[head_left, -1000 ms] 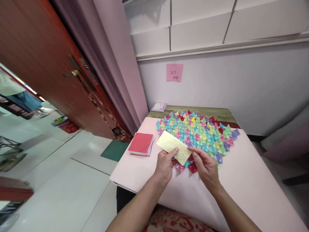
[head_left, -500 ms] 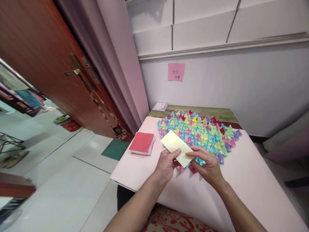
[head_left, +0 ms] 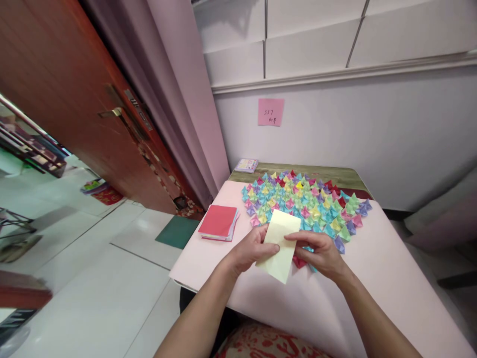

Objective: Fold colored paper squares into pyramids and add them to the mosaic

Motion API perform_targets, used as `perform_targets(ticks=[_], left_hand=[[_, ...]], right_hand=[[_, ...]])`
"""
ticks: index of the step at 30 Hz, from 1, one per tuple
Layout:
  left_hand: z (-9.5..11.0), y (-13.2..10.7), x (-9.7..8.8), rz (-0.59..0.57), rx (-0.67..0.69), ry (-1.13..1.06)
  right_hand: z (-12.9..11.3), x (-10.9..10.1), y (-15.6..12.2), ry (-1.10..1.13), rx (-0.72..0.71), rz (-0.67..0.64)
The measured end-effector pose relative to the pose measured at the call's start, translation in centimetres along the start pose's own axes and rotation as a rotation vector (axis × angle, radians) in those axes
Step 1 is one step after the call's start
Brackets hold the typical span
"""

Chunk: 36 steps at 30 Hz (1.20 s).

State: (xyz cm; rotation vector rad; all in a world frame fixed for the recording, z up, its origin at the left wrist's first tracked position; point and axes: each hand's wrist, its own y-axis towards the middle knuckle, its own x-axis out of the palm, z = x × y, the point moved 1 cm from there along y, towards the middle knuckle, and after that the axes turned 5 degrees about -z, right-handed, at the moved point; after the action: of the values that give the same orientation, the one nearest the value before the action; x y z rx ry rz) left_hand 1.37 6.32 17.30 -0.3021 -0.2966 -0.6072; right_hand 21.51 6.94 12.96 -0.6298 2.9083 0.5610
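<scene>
A pale yellow sheet of paper (head_left: 281,228), folded into a rectangle, is held up between my hands above the table. My left hand (head_left: 253,248) grips its left side, thumb across the front and the other fingers hidden behind. On the right edge, my right hand (head_left: 319,251) pinches the paper with fingertips on its front face. Just beyond are many small folded paper pieces (head_left: 305,199) in blue, green, pink, yellow, purple and red, spread close together. Some of them are hidden behind the paper and my hands.
A stack of coloured paper with a red sheet on top (head_left: 219,221) lies on the pink-covered table (head_left: 208,266), left of my hands. At the back left corner is a small packet (head_left: 246,165). A pink note (head_left: 271,112) hangs on the wall; a wooden door (head_left: 112,149) stands left.
The yellow paper has turned from a slant to nearly upright and come slightly nearer to me. My left hand has shifted a little left with it; my right hand stays on its right edge.
</scene>
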Motion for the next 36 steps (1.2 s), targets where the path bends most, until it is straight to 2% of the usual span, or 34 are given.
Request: perform_targets(ticks=[2, 3, 5, 7, 8, 10, 12, 14, 17, 19, 23, 27, 31, 36], left_hand=[[0.3, 0.0, -0.4, -0.022, -0.029, -0.001], [0.4, 0.0, -0.6, 0.005, -0.021, -0.024], [0.2, 0.2, -1.1, 0.135, 0.056, -0.14], [-0.6, 0.5, -1.2, 0.262, 0.184, -0.319], [-1.1, 0.7, -1.0, 0.278, 0.242, -0.405], [-2.5, 1.3, 0.0, 0.216, 0.278, -0.51], [-3.9, 2.1, 1.1, 0.214, 0.264, -0.534], [-5.0, 2.9, 1.9, 0.318, 0.212, -0.567], [-5.4, 3.6, 1.8, 0.532, 0.184, -0.582], [-5.1, 3.6, 1.2, 0.591, 0.186, -0.522], [-4.4, 3.0, 0.0, 0.574, 0.129, -0.353], [-4.4, 2.7, -0.7, 0.533, 0.071, -0.212], [-4.5, 2.5, -1.2, 0.446, 0.003, -0.162], [-4.8, 2.4, -1.1, 0.418, 0.013, -0.148]], right_hand=[[0.0, 0.0, 0.3, -0.052, -0.036, 0.006], [0.0, 0.1, 0.4, -0.092, -0.063, 0.043], [-0.1, 0.5, 0.5, -0.196, -0.126, 0.212], [-0.2, 1.1, 0.4, -0.331, -0.175, 0.442], [-0.2, 1.5, 0.4, -0.411, -0.189, 0.536], [0.2, 2.5, 0.3, -0.573, -0.203, 0.598], [1.0, 3.5, 0.2, -0.702, -0.216, 0.54], [2.0, 4.0, -0.1, -0.765, -0.211, 0.475], [3.2, 3.7, -0.5, -0.71, -0.144, 0.445], [3.8, 2.8, -0.7, -0.592, -0.085, 0.419], [4.9, 1.0, -0.5, -0.294, 0.027, 0.252], [5.9, 0.5, -0.2, 0.005, 0.103, 0.152], [6.2, 0.5, -0.2, 0.019, 0.113, 0.142], [5.8, -0.3, -0.2, -0.074, 0.051, 0.166]])
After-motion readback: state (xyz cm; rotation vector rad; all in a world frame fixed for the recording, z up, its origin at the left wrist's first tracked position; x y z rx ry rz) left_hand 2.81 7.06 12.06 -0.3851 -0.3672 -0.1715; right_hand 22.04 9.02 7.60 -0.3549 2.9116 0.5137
